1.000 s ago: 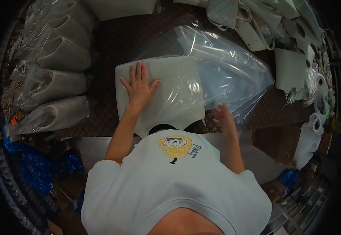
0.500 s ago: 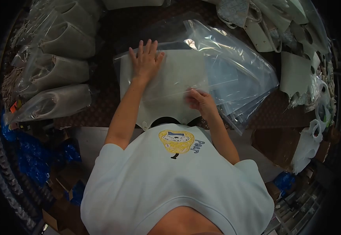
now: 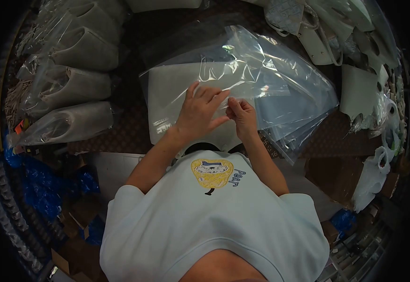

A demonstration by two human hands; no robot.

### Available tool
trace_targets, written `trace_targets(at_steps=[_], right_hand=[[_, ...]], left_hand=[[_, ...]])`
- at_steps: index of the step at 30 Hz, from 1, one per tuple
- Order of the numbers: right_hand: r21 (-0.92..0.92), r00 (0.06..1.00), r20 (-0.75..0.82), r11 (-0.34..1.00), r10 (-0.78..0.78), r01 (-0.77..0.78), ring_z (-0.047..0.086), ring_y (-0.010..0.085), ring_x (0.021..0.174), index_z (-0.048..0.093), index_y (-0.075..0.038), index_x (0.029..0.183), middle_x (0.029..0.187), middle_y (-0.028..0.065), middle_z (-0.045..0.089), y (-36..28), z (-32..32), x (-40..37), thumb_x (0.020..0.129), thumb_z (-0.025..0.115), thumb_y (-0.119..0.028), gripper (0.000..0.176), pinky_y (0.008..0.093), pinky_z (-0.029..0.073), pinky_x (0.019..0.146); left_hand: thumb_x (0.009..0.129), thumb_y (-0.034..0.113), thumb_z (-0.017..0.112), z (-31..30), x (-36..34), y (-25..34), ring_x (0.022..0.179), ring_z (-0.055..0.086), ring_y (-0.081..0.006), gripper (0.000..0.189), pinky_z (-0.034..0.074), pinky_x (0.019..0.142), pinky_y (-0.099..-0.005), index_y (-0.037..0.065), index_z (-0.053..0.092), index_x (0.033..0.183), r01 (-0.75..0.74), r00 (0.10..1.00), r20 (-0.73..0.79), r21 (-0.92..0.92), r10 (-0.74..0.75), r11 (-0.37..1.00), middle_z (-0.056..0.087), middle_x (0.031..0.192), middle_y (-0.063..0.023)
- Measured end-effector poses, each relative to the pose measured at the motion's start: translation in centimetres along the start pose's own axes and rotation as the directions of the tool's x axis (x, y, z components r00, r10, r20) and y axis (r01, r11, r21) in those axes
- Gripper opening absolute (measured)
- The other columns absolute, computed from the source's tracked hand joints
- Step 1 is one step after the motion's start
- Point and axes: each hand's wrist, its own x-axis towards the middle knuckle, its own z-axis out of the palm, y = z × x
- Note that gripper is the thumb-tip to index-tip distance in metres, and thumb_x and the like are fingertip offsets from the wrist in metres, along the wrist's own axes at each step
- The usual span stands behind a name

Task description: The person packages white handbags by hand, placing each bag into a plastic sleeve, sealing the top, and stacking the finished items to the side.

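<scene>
A pale, flat handbag (image 3: 167,77) lies on the dark table in front of me, its curved opening towards my body. Over it spreads a clear plastic bag (image 3: 214,70), creased and shiny along its upper part. My left hand (image 3: 201,109) is above the handbag, fingers apart and reaching towards my right hand. Close beside it, my right hand (image 3: 243,115) has thumb and fingers pinched together on what looks like the plastic bag's edge. To the right lies a fanned stack of clear plastic bags (image 3: 303,89).
On the left stands a row of plastic-wrapped pale bags (image 3: 89,120). More pale handbags (image 3: 358,91) pile up at the right. Below the table edge are a cardboard box (image 3: 332,181) and blue plastic (image 3: 42,188).
My left hand has left the handbag's far edge and come back towards my right hand. The clear plastic now spreads further over the handbag. My right hand has shifted slightly, fingers pinched.
</scene>
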Motion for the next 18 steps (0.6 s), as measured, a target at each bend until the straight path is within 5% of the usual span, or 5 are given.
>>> trace_targets(at_steps=[18], right_hand=[[-0.140,0.999,-0.011,0.989,-0.039,0.037,0.052,0.0093,0.052,0.058,-0.005,0.072,0.061,0.0031,0.057,-0.2,1.3,0.1,0.079,0.070,-0.025,0.024,0.0229,0.043,0.050]], left_hand=[[0.070,0.008,0.063,0.9,-1.4,-0.4,0.076,0.059,-0.0161,0.025,0.035,0.094,-0.0413,0.010,0.064,0.095,0.080,0.996,-0.051,0.066,-0.077,0.995,0.063,0.079,-0.0035]])
